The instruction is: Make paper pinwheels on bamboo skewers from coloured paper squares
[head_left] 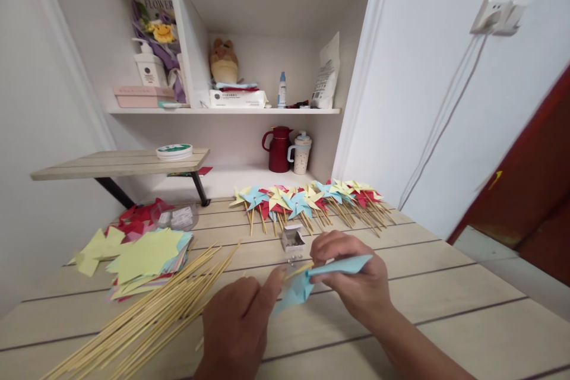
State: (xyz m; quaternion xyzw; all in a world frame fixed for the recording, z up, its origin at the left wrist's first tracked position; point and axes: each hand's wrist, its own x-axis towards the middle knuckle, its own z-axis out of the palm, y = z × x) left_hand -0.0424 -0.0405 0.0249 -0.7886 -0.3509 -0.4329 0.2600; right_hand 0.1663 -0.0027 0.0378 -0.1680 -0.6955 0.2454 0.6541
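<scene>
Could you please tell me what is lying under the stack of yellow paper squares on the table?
Under the yellow paper squares lie more sheets, blue, pink and red at the edges; how many is hidden. Bamboo skewers lie beside the stack.

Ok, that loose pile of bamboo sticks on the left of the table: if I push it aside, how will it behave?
The bamboo sticks look thin, round and loosely fanned, so they would probably roll and scatter rather than slide together. They seem light and fairly stiff, though likely to snap if bent. Some ends lie by the paper squares, which a push might drag along.
</scene>
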